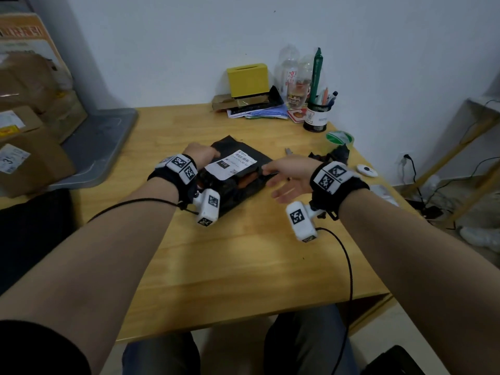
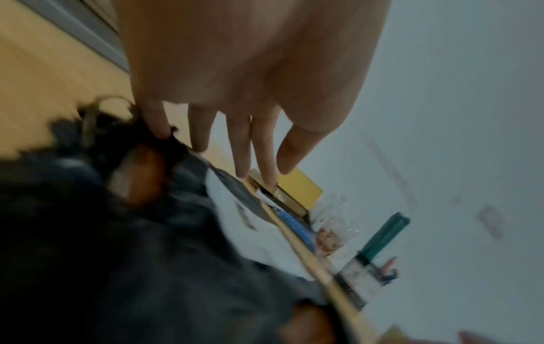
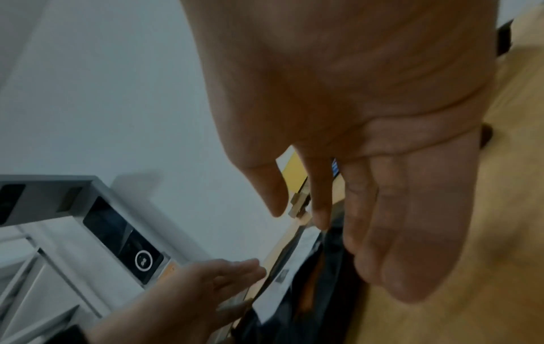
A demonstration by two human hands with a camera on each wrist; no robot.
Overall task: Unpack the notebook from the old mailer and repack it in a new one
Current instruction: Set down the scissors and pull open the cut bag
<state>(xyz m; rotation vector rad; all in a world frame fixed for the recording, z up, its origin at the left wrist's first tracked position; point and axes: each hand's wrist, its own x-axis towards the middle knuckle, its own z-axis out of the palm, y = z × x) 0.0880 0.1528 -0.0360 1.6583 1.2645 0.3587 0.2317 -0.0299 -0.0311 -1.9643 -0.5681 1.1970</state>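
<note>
Wooden table [image 1: 243, 266]: black mailer [image 1: 235, 182], white label [image 1: 230, 165] reading "DTD"; left hand [image 1: 201, 155], right hand [image 1: 290, 177] grip apart, fingers straight

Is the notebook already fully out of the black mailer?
No: in the head view the black mailer lies on the table with only orange patches showing through its torn plastic, and both hands are just reaching it.

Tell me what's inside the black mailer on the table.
The black mailer is torn; something orange-brown shows through below the white label. Most of it is covered by plastic, so what it is cannot be confirmed. Both hands, left and right, are open at its edges.
</note>
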